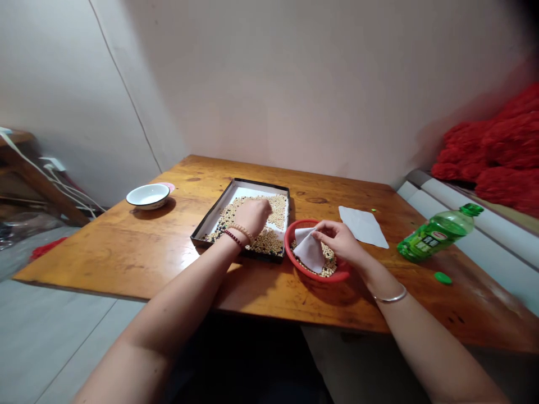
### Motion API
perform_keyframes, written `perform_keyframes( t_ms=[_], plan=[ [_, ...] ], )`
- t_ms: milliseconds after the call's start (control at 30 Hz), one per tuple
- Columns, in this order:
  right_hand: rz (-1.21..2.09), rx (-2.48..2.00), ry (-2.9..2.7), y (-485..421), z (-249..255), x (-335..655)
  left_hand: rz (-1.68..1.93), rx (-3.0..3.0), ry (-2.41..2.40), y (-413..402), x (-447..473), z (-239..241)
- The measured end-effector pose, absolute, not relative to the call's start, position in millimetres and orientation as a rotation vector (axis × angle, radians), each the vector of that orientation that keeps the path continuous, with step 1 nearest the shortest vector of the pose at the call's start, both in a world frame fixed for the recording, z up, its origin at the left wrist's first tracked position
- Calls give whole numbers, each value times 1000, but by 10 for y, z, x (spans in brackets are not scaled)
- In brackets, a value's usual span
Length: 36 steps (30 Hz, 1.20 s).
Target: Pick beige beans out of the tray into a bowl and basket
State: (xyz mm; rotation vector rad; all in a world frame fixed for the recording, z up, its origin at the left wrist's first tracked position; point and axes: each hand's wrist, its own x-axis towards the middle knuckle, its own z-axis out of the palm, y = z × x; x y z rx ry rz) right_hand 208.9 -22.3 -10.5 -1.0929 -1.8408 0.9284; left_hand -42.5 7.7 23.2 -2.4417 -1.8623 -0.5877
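Note:
My left hand (251, 216) is over a shallow black-edged tray (238, 257) with a white bottom, its fingers curled closed and turned away, so what they hold is hidden. Pale round beans (266, 242) mixed with dark ones lie spread in the tray around it. Between the thumb and fingers of my right hand (340, 241) is a folded white paper (309, 252), bent like a cone. The paper dips into a red plastic basket (288, 240), where more mixed beans (327, 266) lie. This basket stands just right of the tray.
A white enamel bowl (147, 196) stands at the table's left. To the right lie a white sheet (364, 225), a green-labelled plastic bottle (438, 233) on its side or tilted, and a green cap (443, 278). Red fluffy material (492, 146) is piled beyond, and a wall backs the wooden table (168, 258).

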Motion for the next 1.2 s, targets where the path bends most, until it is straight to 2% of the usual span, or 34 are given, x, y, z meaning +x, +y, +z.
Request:
perform_keyframes(
  t_ms=[133,267,600,800,1067,1200],
  plan=[
    [856,-1135,-1825,-212,-112,2096,-930,-2951,-1399,-77,-206,204],
    [856,-1156,-1805,-203,-127,2103,-928,-3044,-1176,-182,-36,108],
    [946,-1109,-1726,-218,-97,2069,-969,-2773,-1336,-161,-49,67],
    [973,-1093,-1715,-230,-80,2056,-1013,-2971,-1170,-193,13,75],
    [1050,-1048,-1713,-234,-82,2068,-886,-2846,-1082,-164,-11,36],
    [1073,-1081,-1686,-245,-74,2065,-954,-2896,-1001,-190,7,51]
  ],
)
